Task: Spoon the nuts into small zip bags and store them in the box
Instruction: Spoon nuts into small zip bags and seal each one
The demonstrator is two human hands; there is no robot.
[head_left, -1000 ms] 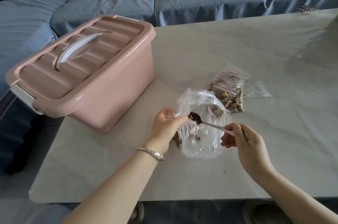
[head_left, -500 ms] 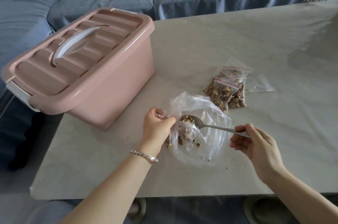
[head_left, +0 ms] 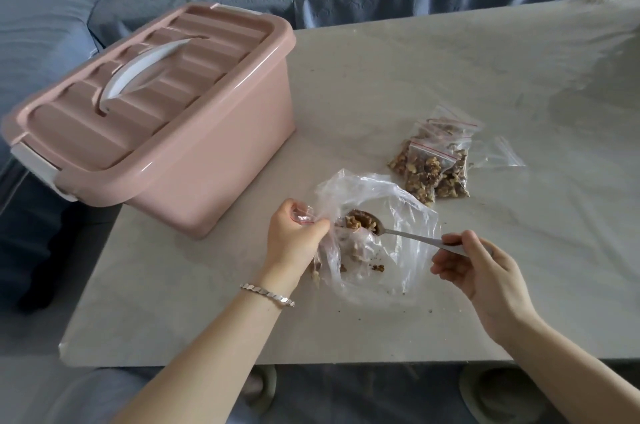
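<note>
While our left hand pinches the small zip bag at frame centre, our right hand clamps its fingers on the spoon, loaded with nuts. We should tip slowly, bag mouth held wide. Box, upper left: lid on.

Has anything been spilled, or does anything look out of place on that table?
Yes, a little: small nut crumbs lie scattered on the table, on the person's side of the big clear bag. Nothing else stands out.
</note>
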